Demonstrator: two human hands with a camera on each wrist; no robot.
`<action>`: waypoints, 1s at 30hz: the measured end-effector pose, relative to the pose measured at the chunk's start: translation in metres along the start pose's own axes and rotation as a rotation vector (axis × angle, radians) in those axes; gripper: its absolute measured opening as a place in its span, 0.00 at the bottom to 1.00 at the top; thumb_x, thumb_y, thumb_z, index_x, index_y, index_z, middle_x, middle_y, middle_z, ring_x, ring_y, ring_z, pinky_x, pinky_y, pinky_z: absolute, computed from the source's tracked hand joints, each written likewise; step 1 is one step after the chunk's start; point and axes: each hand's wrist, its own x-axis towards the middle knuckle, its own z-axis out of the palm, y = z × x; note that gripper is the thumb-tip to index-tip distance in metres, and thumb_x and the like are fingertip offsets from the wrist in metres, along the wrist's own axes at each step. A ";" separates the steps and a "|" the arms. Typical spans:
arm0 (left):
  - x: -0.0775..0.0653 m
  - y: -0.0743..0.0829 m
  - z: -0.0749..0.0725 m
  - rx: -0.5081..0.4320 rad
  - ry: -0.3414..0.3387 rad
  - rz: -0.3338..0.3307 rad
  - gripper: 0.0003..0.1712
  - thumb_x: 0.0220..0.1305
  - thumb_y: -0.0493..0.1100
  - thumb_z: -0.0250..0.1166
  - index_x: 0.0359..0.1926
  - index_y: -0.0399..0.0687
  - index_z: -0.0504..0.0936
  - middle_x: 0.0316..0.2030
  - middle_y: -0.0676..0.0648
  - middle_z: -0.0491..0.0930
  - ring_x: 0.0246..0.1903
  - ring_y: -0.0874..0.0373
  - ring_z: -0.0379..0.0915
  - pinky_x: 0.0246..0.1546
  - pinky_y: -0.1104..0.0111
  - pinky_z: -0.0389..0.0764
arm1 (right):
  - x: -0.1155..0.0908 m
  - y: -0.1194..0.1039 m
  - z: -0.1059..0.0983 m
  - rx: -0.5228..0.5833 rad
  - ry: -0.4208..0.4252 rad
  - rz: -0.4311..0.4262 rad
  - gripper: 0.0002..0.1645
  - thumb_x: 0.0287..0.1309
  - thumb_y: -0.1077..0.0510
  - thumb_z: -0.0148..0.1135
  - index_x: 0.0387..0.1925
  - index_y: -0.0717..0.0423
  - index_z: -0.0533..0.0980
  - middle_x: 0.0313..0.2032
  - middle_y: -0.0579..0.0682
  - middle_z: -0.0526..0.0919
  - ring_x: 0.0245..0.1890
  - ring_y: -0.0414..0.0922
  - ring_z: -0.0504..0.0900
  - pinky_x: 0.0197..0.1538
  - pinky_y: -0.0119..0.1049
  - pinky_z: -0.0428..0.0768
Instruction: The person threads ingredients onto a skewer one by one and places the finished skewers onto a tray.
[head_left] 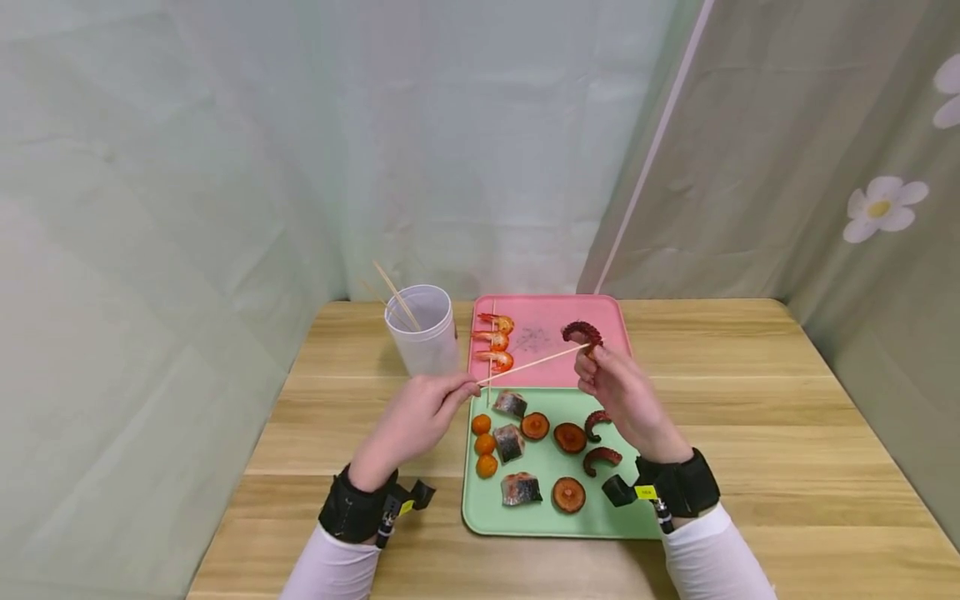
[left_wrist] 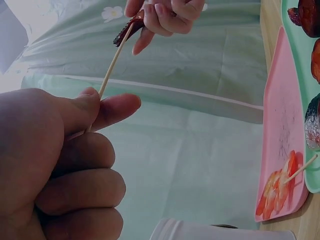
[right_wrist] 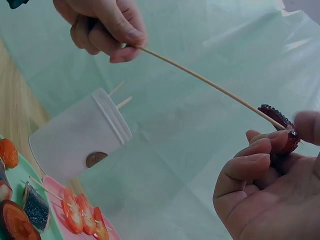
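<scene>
A dark red curled tentacle piece sits at the far end of a wooden skewer, held up over the pink tray. The right hand pinches the piece between thumb and fingers, while the left hand grips the skewer near its other end, thumb against forefinger and the remaining fingers curled in. The two meet at the right fingertips (whether the point has come out the other side, I cannot tell for sure).

The step in hand seems to be threading this first piece; the stick between the hands is bare. The next move probably calls for a steady left hand pushing along the skewer's line, with the right fingertips kept out of the point's path.

Below, the pink tray bears three shrimp on their own stick, whose end reaches over the green tray. There lie two more tentacles, three mushrooms, three fish chunks and three orange balls. Left of the pink tray, a white cup holds spare sticks, all on a wooden table.
</scene>
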 end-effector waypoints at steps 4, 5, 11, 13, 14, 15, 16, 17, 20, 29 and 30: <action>0.002 0.001 0.003 -0.005 0.029 0.020 0.07 0.79 0.42 0.65 0.45 0.49 0.90 0.25 0.58 0.75 0.22 0.67 0.65 0.28 0.67 0.71 | 0.000 0.000 0.006 -0.123 0.023 -0.001 0.16 0.87 0.52 0.44 0.41 0.59 0.66 0.35 0.53 0.60 0.38 0.47 0.61 0.45 0.45 0.58; 0.003 0.002 0.004 -0.004 0.032 0.028 0.07 0.79 0.42 0.65 0.45 0.49 0.89 0.26 0.57 0.77 0.24 0.66 0.66 0.29 0.67 0.72 | -0.001 0.001 0.008 -0.179 0.027 -0.005 0.17 0.88 0.52 0.44 0.41 0.61 0.66 0.34 0.54 0.61 0.37 0.48 0.62 0.44 0.44 0.59; 0.007 0.008 0.014 -0.080 0.009 0.023 0.08 0.81 0.42 0.62 0.45 0.48 0.86 0.25 0.57 0.71 0.24 0.65 0.65 0.28 0.67 0.71 | -0.003 0.003 0.022 -0.553 0.060 -0.032 0.21 0.89 0.52 0.40 0.42 0.62 0.71 0.30 0.59 0.67 0.34 0.53 0.69 0.39 0.40 0.66; 0.007 0.011 0.016 -0.117 -0.002 0.010 0.07 0.82 0.41 0.61 0.46 0.47 0.86 0.25 0.58 0.69 0.23 0.65 0.64 0.26 0.68 0.70 | -0.002 0.005 0.025 -0.582 0.048 -0.036 0.21 0.89 0.52 0.38 0.45 0.63 0.72 0.32 0.63 0.69 0.35 0.56 0.69 0.39 0.41 0.67; 0.008 0.012 0.017 -0.132 -0.003 0.007 0.07 0.82 0.40 0.61 0.47 0.46 0.86 0.25 0.58 0.68 0.23 0.64 0.64 0.26 0.67 0.69 | -0.002 0.006 0.026 -0.581 0.034 -0.039 0.22 0.89 0.53 0.37 0.46 0.64 0.73 0.33 0.64 0.70 0.35 0.57 0.69 0.40 0.41 0.68; 0.008 0.013 0.019 -0.144 -0.005 0.004 0.07 0.82 0.40 0.61 0.47 0.45 0.86 0.25 0.58 0.68 0.24 0.64 0.65 0.26 0.67 0.70 | -0.002 0.007 0.028 -0.575 0.018 -0.045 0.21 0.89 0.54 0.37 0.47 0.64 0.73 0.33 0.64 0.70 0.35 0.59 0.69 0.40 0.42 0.68; 0.008 0.014 0.020 -0.151 -0.006 0.006 0.07 0.82 0.39 0.61 0.48 0.44 0.86 0.25 0.58 0.68 0.24 0.64 0.65 0.27 0.67 0.70 | -0.002 0.009 0.029 -0.566 0.000 -0.051 0.21 0.89 0.54 0.36 0.48 0.65 0.73 0.34 0.65 0.70 0.35 0.60 0.68 0.42 0.43 0.68; 0.008 0.015 0.021 -0.159 -0.006 0.011 0.08 0.82 0.39 0.60 0.49 0.43 0.86 0.25 0.57 0.69 0.24 0.63 0.65 0.27 0.67 0.71 | -0.002 0.010 0.030 -0.565 -0.015 -0.052 0.22 0.89 0.55 0.36 0.48 0.65 0.73 0.34 0.64 0.71 0.35 0.59 0.68 0.41 0.43 0.69; 0.009 0.017 0.027 -0.155 -0.004 0.032 0.09 0.82 0.38 0.59 0.51 0.42 0.86 0.27 0.55 0.74 0.26 0.63 0.68 0.30 0.66 0.74 | -0.004 0.014 0.036 -0.583 -0.054 -0.051 0.20 0.89 0.56 0.37 0.47 0.63 0.73 0.33 0.59 0.72 0.31 0.55 0.68 0.37 0.40 0.69; 0.013 0.023 0.043 -0.176 0.041 0.083 0.07 0.82 0.36 0.59 0.42 0.44 0.82 0.26 0.56 0.72 0.24 0.65 0.66 0.26 0.68 0.72 | -0.004 0.027 0.048 -0.661 -0.114 -0.039 0.15 0.87 0.55 0.45 0.46 0.57 0.77 0.30 0.52 0.73 0.28 0.55 0.71 0.34 0.35 0.66; 0.013 0.024 0.043 -0.178 0.042 0.082 0.07 0.81 0.36 0.59 0.43 0.44 0.82 0.26 0.56 0.73 0.24 0.64 0.66 0.27 0.68 0.72 | -0.005 0.027 0.048 -0.664 -0.117 -0.041 0.15 0.87 0.55 0.45 0.46 0.57 0.77 0.30 0.53 0.73 0.28 0.53 0.71 0.33 0.35 0.66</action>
